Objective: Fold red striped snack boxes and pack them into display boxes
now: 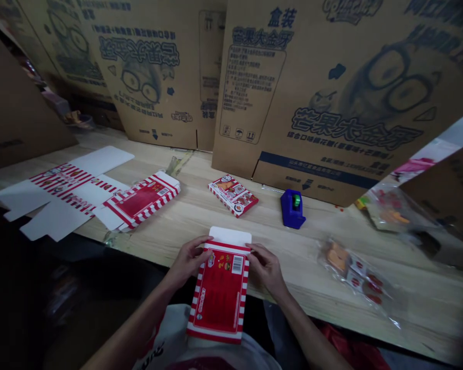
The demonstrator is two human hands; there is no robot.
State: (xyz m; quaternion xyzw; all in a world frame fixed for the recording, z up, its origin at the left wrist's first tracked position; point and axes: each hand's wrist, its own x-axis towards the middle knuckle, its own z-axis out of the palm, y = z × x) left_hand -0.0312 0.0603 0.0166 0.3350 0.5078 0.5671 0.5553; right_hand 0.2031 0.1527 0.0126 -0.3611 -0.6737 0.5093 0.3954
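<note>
A red-and-white striped cardboard box is held upright at the near edge of the table, its barcode side facing me. Its white top flap sticks up and back, unfolded. My left hand grips the upper left edge, thumb on the printed face. On the upper right edge are the closed fingers of my right hand. Beyond the box lies a smaller-looking printed box, flat on the table. Another striped box, with an open end, rests to the left, touching flat unfolded box blanks.
A blue tape dispenser stands at right centre. Clear bags of toy food pieces lie on the right of the wooden table. Large brown cartons wall off the back. A small container sits at the far left.
</note>
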